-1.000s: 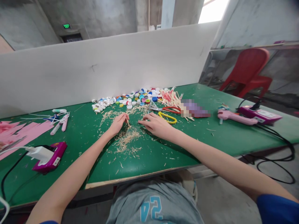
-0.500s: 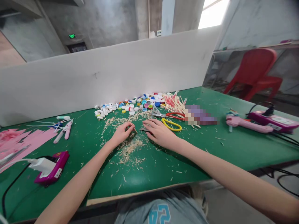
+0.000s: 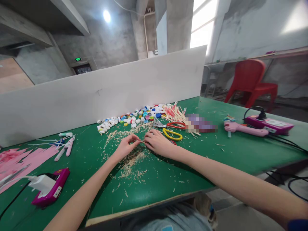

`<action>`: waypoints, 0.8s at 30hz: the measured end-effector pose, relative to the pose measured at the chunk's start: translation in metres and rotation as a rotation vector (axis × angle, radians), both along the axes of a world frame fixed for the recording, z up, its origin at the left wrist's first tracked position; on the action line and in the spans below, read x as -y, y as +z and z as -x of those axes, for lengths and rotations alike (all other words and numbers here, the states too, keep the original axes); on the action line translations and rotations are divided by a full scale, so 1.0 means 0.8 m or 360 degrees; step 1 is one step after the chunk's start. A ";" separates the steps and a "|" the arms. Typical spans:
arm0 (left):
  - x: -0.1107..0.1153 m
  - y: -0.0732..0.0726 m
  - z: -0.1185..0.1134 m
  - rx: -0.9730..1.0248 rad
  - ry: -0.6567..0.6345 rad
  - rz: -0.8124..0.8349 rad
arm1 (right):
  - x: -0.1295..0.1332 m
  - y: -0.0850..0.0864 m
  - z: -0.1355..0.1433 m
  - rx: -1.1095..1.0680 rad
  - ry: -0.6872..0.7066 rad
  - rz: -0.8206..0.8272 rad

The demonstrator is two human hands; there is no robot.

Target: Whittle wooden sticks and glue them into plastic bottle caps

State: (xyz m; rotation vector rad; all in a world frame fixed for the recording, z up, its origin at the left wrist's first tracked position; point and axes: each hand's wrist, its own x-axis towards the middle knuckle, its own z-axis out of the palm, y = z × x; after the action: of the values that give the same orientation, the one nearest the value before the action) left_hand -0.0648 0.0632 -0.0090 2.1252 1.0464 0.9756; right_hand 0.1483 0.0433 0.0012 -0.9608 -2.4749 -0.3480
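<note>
Fingers of my left hand (image 3: 128,146) are pinched on the end of a small thin stick (image 3: 142,141). Close beside it, my right hand (image 3: 157,142) lies palm down with its fingers bent towards the stick's other end; what its fingertips hold is hidden. Under and around both hands, pale wood shavings (image 3: 131,165) are scattered on the green table (image 3: 134,189). Just beyond my right hand are yellow-handled scissors (image 3: 172,134) and red-handled scissors (image 3: 176,125).
Behind the hands are bottle caps (image 3: 133,120), wooden sticks (image 3: 175,113) and a white partition (image 3: 115,93). A pink glue gun (image 3: 247,129) and a purple power strip (image 3: 271,124) lie right; pink sheets (image 3: 31,160) and another power strip (image 3: 51,189) lie left.
The view has tilted up and shifted. My hands are closer together, with my right fingers now near the stick's end. The blade tips beside my right hand no longer show.
</note>
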 end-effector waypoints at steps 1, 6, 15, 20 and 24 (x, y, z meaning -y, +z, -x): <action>0.000 0.001 0.000 -0.0016 0.0016 -0.0010 | -0.002 0.001 -0.002 -0.0006 -0.0011 0.0002; -0.003 0.010 0.011 -0.0076 0.0152 -0.0109 | -0.024 0.011 -0.029 -0.0030 -0.0146 -0.0006; -0.019 0.007 0.045 -0.0314 0.0247 -0.0281 | -0.054 0.027 -0.099 0.0053 -0.0330 0.0244; -0.026 -0.001 0.046 -0.0432 0.0139 -0.0371 | -0.045 0.025 -0.113 0.0194 -0.0236 0.0406; -0.029 -0.005 0.045 -0.0499 0.0093 -0.0408 | -0.041 0.022 -0.118 0.0229 -0.0197 0.0441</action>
State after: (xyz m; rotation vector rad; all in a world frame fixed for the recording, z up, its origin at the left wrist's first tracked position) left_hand -0.1011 0.0864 -0.0133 2.5318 1.1905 0.8588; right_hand 0.2427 0.0758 0.0189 -1.2440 -2.6483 -0.1176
